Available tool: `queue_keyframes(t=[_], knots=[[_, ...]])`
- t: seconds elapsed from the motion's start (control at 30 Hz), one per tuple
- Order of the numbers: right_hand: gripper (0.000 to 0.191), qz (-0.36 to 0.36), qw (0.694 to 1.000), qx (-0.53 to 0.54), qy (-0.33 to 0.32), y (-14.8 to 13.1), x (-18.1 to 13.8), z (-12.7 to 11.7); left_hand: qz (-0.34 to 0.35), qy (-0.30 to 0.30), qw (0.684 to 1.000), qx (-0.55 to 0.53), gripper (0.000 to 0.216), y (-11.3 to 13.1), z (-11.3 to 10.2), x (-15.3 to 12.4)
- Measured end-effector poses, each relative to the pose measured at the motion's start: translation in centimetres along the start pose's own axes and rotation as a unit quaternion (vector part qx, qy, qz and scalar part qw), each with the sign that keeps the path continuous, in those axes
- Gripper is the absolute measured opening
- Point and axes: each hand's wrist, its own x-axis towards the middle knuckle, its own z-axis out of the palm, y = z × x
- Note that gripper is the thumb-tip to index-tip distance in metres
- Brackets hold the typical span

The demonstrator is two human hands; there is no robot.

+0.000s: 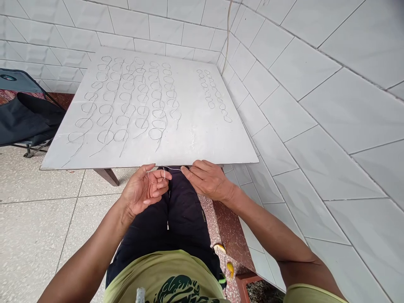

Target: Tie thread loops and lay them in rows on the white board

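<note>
A thin, pale wire runs between my two hands at the front edge of the table. My left hand, palm turned up, has the wire looped around its index finger, with the thumb closed near the loop and the other fingers loosely curled. The fingers of my right hand are closed on the wire's other end, back of the hand upward. On the white tabletop lie several rows of thin wire loops, with loose tails toward me. Two shorter rows of smaller loops lie farther right.
White tiled walls border the table at the back and right. A folding chair with dark cloth stands at the left. Two yellow pieces lie low by my right leg. A cable hangs in the wall corner.
</note>
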Motion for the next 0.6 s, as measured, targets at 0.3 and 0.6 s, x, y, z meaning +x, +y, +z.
queue_keyframes(t=[0.3, 0.6], knots=[[0.025, 0.082, 0.981, 0.172, 0.043, -0.7, -0.2, 0.2, 0.039, 0.033, 0.998, 0.031, 0.046, -1.0, -0.4, 0.3], [0.025, 0.135, 0.949, 0.282, 0.036, -1.9, -0.6, 0.5, 0.076, 0.068, 0.994, 0.044, 0.043, -1.5, -0.2, 0.3]])
